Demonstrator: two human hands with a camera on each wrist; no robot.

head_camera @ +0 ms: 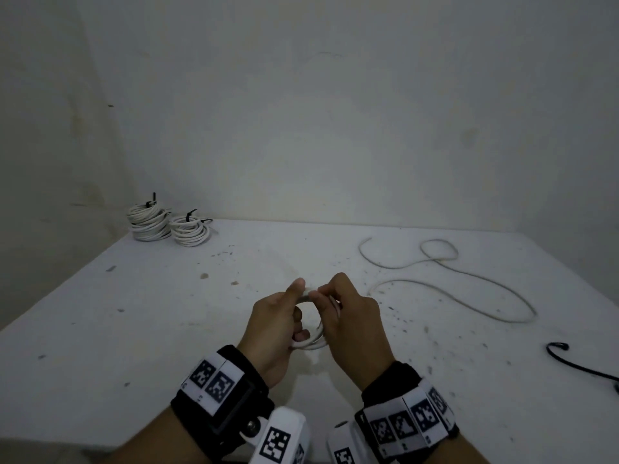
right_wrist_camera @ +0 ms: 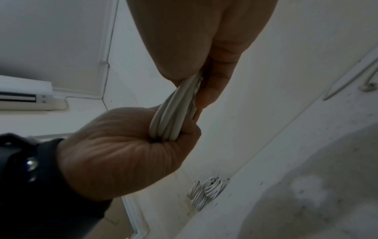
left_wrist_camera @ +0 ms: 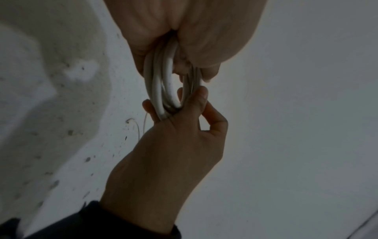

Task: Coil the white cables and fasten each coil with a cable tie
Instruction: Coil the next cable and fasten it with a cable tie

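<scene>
Both hands hold a small coil of white cable point(head_camera: 313, 343) above the middle of the table. My left hand point(head_camera: 297, 310) grips the coil's left side, thumb on top and fingers curled through the ring. My right hand point(head_camera: 335, 306) pinches the top right of the loops. The left wrist view shows the coil point(left_wrist_camera: 163, 90) running from the left hand point(left_wrist_camera: 184, 40) into the right hand's fingers point(left_wrist_camera: 184, 113). In the right wrist view the left hand point(right_wrist_camera: 122, 153) clamps the bundled strands point(right_wrist_camera: 174, 116) under the right hand point(right_wrist_camera: 204, 48). No cable tie shows on this coil.
A loose white cable point(head_camera: 469, 279) lies in loops on the table's right half, one end close to my right hand. Two stacks of tied coils point(head_camera: 149, 222) point(head_camera: 189, 230) with black ties stand at the back left corner. A thin black strand point(head_camera: 576, 363) lies at the right edge.
</scene>
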